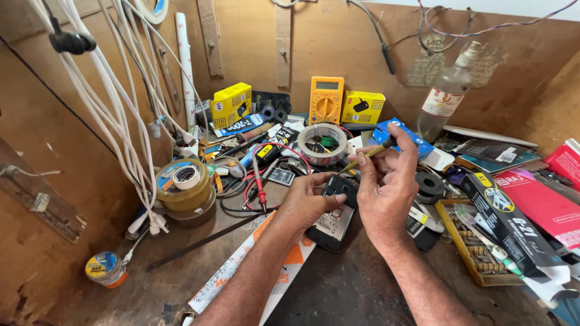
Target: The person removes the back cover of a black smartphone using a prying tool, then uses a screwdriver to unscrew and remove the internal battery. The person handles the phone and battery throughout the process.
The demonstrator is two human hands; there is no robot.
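While the left hand (307, 202) grips the upper edge of a small black phone (334, 218) lying on the workbench (338, 290), the right hand (386, 184) pinches a yellow-handled screwdriver (367, 154) just above the phone, tip angled down toward it. Beyond the phone sits a white tape roll (323, 143); farther back stands a yellow multimeter (326, 99).

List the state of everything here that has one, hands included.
Phone: back cover off, lying on the bench, steadied.
Left hand: gripping the phone.
Right hand: pinching a screwdriver, tip toward the phone.
Multimeter: upright against the wall.
Bottle: capped, leaning.
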